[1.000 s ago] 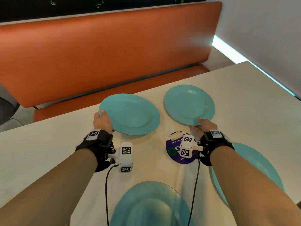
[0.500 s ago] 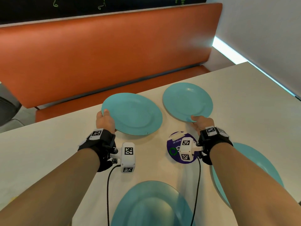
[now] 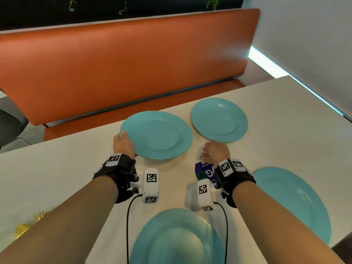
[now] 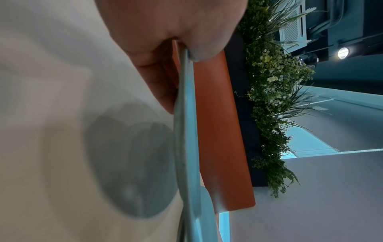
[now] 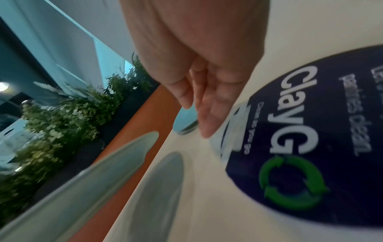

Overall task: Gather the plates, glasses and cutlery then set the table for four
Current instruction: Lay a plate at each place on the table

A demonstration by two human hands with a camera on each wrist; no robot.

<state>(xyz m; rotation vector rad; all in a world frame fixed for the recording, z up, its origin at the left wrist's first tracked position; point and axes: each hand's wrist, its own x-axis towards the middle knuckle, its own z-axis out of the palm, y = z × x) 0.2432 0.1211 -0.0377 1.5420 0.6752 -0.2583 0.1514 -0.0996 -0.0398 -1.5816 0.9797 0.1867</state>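
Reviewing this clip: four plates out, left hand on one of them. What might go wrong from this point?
1. The left hand pinches only the rim of the far-left plate, which is lifted off the table in the left wrist view; a one-edge grip may let it tip or slip.
2. Its right edge sits near the far-right plate; lowering it carelessly may knock them together.
3. The near plate lies between the forearms, so pulling back may nudge it.

Even indoor light, soft shadows under plates (image 3: 156, 135), blurred wrist views, wide-angle bending
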